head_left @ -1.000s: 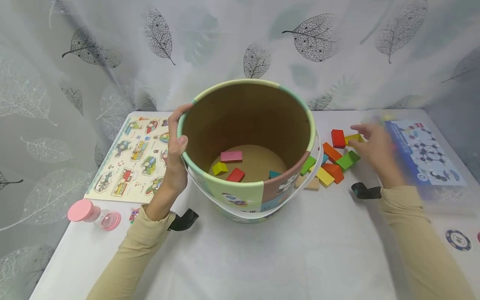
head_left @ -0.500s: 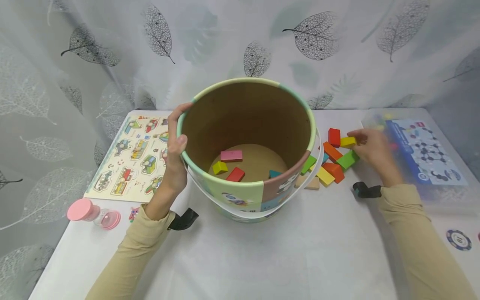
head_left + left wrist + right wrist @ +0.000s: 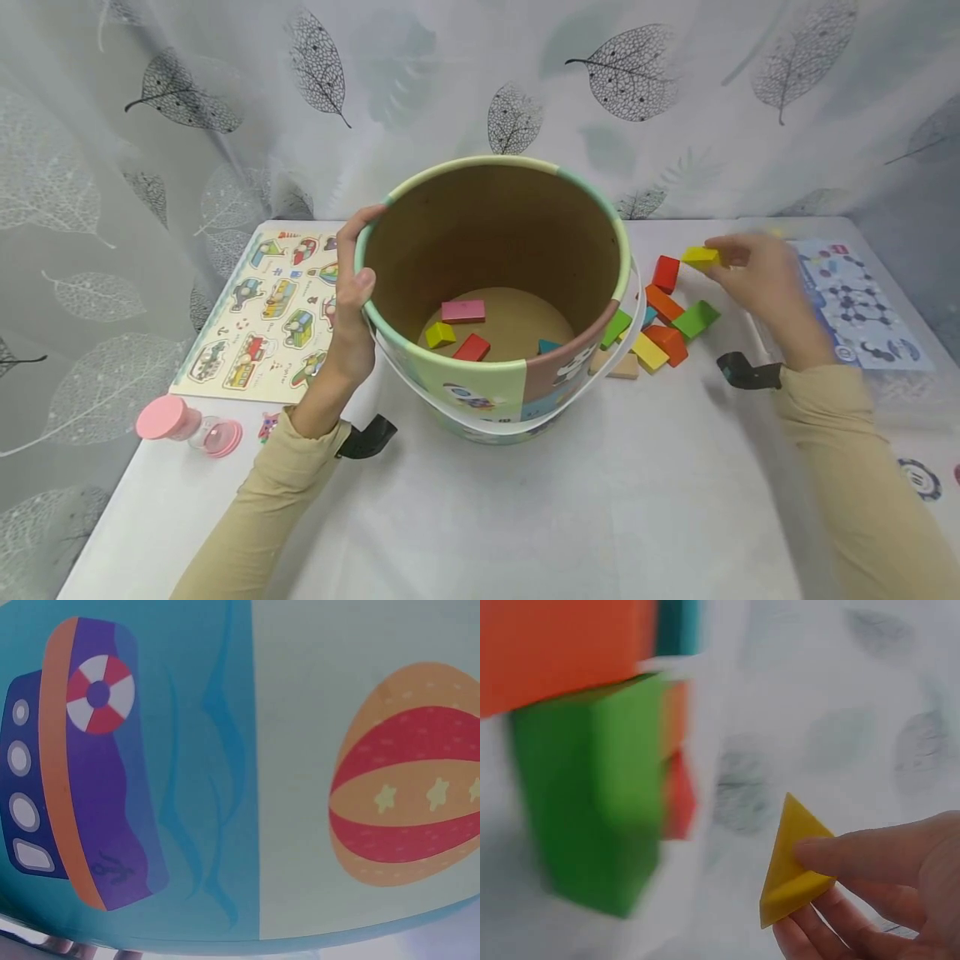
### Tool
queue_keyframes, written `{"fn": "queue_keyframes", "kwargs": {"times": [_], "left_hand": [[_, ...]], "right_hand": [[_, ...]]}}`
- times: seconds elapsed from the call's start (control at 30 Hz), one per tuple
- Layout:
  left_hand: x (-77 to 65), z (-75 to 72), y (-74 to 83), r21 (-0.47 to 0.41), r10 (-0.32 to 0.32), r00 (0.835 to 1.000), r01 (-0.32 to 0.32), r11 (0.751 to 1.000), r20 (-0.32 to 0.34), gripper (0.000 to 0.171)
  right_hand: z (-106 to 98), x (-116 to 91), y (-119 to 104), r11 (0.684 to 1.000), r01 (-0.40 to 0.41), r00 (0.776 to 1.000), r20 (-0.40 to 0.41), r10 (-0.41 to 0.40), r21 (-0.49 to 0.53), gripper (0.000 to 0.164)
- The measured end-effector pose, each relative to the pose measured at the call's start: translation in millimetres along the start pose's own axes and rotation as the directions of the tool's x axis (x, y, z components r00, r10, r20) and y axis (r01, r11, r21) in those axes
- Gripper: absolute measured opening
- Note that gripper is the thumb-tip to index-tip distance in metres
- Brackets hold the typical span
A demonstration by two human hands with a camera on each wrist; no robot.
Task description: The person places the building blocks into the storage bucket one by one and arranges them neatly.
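A large round bucket (image 3: 487, 375) with a white handle stands mid-table, printed with pictures. My left hand (image 3: 352, 308) holds its rim at the left side; the left wrist view shows only the bucket's printed wall (image 3: 292, 772) and blurred fingers at its bottom edge. To the right, my right hand (image 3: 765, 271) pinches a yellow triangular block (image 3: 791, 862) between thumb and fingers, raised off the table. Below it lie a green block (image 3: 696, 318), a red block (image 3: 666, 273) and several others. Inside the bucket are a pink block (image 3: 462, 312), a small yellow block (image 3: 440, 335), a red block (image 3: 471, 348) and a partly hidden teal one.
A picture puzzle board (image 3: 262, 317) lies at the left, with a pink-capped hourglass-shaped jar (image 3: 187, 427) before it. At the right is a clear plastic box (image 3: 892, 392) with a blue molecule label. A poker chip (image 3: 919, 479) lies near the right edge.
My right hand has taken hold of the yellow triangular block and lifted it up from the pile. The red block beside it has tilted slightly. The left hand and bucket have stayed put.
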State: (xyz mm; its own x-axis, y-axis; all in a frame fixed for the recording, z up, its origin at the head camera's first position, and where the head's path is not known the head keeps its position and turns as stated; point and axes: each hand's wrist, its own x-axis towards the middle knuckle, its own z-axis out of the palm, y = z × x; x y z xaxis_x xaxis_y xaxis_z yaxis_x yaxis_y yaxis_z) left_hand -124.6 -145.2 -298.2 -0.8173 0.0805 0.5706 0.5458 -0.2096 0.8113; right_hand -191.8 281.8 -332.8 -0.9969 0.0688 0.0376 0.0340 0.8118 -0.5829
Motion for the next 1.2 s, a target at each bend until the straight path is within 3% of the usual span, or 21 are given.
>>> {"fn": "queue_keyframes", "kwargs": {"times": [0.13, 0.2, 0.27, 0.33, 0.47, 0.57, 0.63, 0.8, 0.9, 1.0, 1.2], "left_hand": [[-0.5, 0.4, 0.2, -0.002, -0.002, 1.0, 0.002, 1.0, 0.002, 0.063], [-1.4, 0.6, 0.5, -0.003, -0.003, 1.0, 0.003, 1.0, 0.003, 0.063], [-2.4, -0.1, 0.8, -0.005, -0.004, 1.0, 0.004, 1.0, 0.004, 0.063], [-3.7, -0.6, 1.1, -0.005, -0.005, 1.0, 0.005, 1.0, 0.005, 0.064], [-4.9, -1.2, 1.6, -0.008, -0.005, 1.0, 0.005, 1.0, 0.005, 0.064], [-4.2, -1.0, 1.7, -0.018, -0.003, 1.0, 0.003, 1.0, 0.006, 0.063], [-3.1, -0.4, 1.5, -0.022, -0.002, 1.0, 0.002, 1.0, 0.009, 0.063], [-0.4, 2.0, -0.4, -0.033, -0.004, 1.0, 0.005, 0.999, 0.018, 0.062], [-0.6, 2.2, -1.2, -0.031, -0.008, 1.0, 0.009, 0.999, 0.019, 0.062], [-1.3, 1.5, -1.1, -0.021, -0.01, 1.0, 0.011, 1.0, 0.018, 0.062], [-1.1, -0.2, -0.4, -0.026, -0.007, 1.0, 0.008, 1.0, 0.012, 0.064]], "right_hand": [[-21, -15, -36, 0.996, 0.085, 0.983, -0.159, -0.086, -0.009, 0.044], [-31, -25, -56, 0.988, 0.152, 0.959, -0.245, -0.146, 0.006, 0.044], [-37, -34, -76, 0.966, 0.259, 0.912, -0.337, -0.235, 0.027, 0.042], [-43, -44, -97, 0.921, 0.385, 0.851, -0.41, -0.327, 0.064, 0.039], [-49, -61, -136, 0.782, 0.604, 0.748, -0.449, -0.489, 0.156, 0.039], [-49, -68, -158, 0.699, 0.687, 0.706, -0.413, -0.575, 0.2, 0.041], [-47, -68, -168, 0.657, 0.716, 0.69, -0.385, -0.614, 0.236, 0.042], [-37, -67, -180, 0.602, 0.691, 0.722, -0.331, -0.608, 0.4, 0.042], [-30, -67, -182, 0.589, 0.67, 0.736, -0.303, -0.605, 0.452, 0.042], [-27, -68, -183, 0.57, 0.67, 0.731, -0.29, -0.617, 0.476, 0.041], [-27, -68, -185, 0.481, 0.685, 0.69, -0.275, -0.67, 0.547, 0.035]]}}
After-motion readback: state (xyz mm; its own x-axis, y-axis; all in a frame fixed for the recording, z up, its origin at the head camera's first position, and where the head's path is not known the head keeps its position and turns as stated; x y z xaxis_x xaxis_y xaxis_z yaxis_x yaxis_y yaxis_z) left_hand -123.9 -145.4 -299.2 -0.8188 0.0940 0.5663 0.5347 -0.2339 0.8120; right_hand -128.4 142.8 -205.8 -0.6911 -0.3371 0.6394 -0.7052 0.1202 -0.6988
